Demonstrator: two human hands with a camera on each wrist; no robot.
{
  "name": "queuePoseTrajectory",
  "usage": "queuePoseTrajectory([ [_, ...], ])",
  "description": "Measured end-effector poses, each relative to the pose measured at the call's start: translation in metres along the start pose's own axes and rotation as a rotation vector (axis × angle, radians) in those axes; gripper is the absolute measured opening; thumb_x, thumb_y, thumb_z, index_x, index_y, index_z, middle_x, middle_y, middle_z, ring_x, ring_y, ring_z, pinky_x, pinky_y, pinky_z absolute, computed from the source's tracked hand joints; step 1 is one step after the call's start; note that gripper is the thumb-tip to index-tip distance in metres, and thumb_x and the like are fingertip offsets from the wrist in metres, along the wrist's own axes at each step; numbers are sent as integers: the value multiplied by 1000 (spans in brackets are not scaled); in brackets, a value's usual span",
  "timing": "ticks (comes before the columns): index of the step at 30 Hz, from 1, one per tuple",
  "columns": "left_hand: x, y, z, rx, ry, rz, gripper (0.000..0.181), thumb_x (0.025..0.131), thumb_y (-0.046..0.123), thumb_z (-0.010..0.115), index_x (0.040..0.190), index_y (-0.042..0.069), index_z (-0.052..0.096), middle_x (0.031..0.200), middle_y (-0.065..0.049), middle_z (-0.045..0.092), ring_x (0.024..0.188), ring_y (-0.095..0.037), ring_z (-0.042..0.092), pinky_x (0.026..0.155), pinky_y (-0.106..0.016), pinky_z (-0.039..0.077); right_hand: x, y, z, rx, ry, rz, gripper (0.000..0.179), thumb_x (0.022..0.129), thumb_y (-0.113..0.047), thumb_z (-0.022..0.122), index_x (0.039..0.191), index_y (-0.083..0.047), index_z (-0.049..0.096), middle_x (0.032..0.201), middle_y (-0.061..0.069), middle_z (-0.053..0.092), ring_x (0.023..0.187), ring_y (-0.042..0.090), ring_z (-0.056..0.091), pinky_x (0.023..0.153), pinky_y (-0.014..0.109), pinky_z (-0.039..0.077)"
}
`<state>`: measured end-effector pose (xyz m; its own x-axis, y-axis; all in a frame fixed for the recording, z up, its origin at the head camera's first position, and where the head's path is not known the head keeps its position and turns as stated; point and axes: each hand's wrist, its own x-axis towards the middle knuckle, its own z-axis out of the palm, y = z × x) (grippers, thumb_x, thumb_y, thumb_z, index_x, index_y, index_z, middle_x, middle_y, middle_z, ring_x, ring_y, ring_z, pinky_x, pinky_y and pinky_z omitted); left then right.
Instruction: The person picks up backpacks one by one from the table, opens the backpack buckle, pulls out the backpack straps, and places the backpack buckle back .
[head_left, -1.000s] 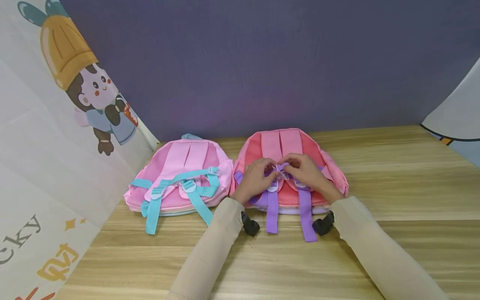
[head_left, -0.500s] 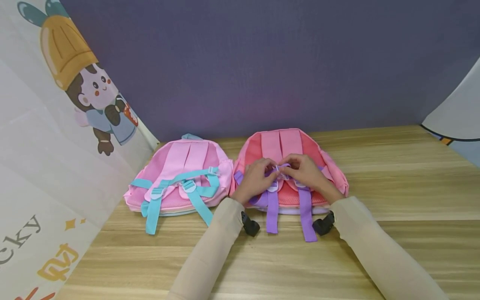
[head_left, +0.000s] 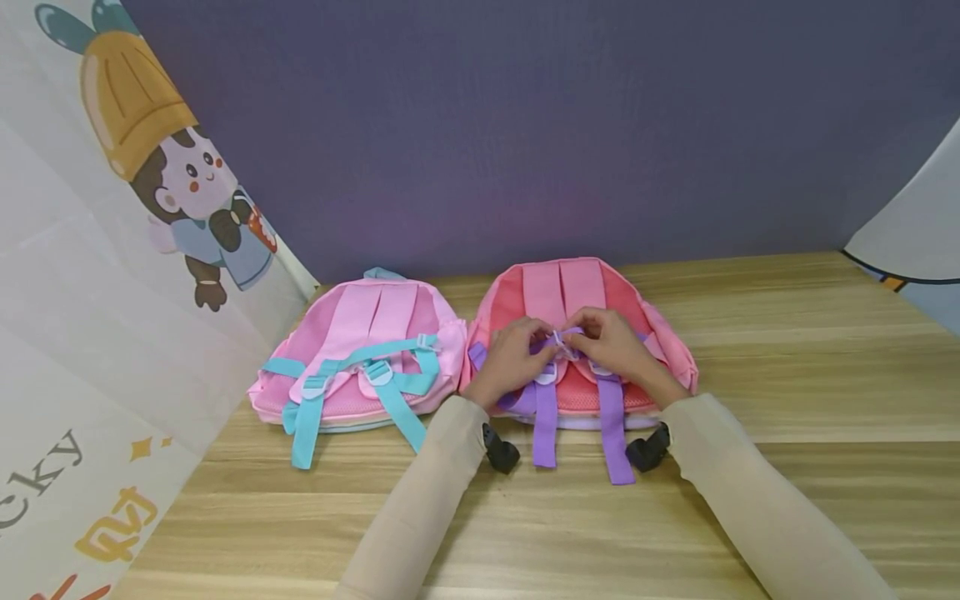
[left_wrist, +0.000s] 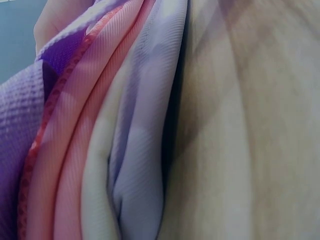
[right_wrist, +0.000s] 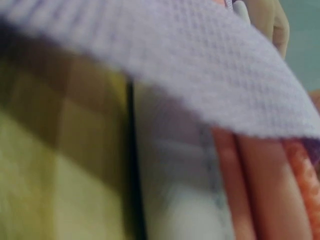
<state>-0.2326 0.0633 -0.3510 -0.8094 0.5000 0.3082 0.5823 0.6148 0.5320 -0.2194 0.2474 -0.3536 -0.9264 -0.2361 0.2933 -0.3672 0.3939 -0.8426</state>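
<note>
A coral-pink backpack [head_left: 487, 300] lies with its shoulder straps facing up. Over its middle my left hand [head_left: 512, 357] pinches a small whitish plastic buckle [head_left: 558, 340]. Beside it my right hand [head_left: 613, 343] pinches the purple strap [head_left: 576, 331] that runs at this buckle. How far the strap passes through it is too small to tell. Two purple strap ends [head_left: 617, 442] hang over the backpack's lower edge. The left wrist view has the backpack's layered side [left_wrist: 75, 125] close up; in the right wrist view a blurred purple strap [right_wrist: 165, 60] crosses most of the frame.
Left of the coral backpack, touching it, lies a light pink backpack [head_left: 300, 367] with turquoise straps [head_left: 401, 414]. Both rest on a wooden table [head_left: 787, 350]. A dark panel [head_left: 525, 142] stands behind, and a white printed sheet [head_left: 67, 275] borders the left side.
The buckle and the strap piece between my fingers have shifted slightly, and my right fingertips have moved a little to the right. Both backpacks lie as before.
</note>
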Motion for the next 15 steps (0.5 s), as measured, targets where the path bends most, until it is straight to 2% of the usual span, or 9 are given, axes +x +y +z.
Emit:
queuePoseTrajectory([
  [4,0,0,0,18,9,-6,24,87,21,66,108,9,66,99,-4,65,91,-16,57,85,-32,36,0,-1,0,-1,4,4,9,90,-2,61,94,5,62,87,19,65,71,5,59,64,17,48],
  [9,1,0,0,25,29,5,22,87,19,67,105,7,69,99,-6,66,90,-17,59,85,-33,40,0,-1,-2,-15,-6,-38,15,88,-3,63,102,4,63,94,19,66,74,3,59,65,17,47],
  [15,1,2,0,6,41,2,26,89,24,67,108,7,69,101,-6,68,92,-16,61,88,-34,43,-1,0,-3,-59,-21,-69,23,85,-8,70,107,0,66,99,16,68,73,5,57,65,18,47],
])
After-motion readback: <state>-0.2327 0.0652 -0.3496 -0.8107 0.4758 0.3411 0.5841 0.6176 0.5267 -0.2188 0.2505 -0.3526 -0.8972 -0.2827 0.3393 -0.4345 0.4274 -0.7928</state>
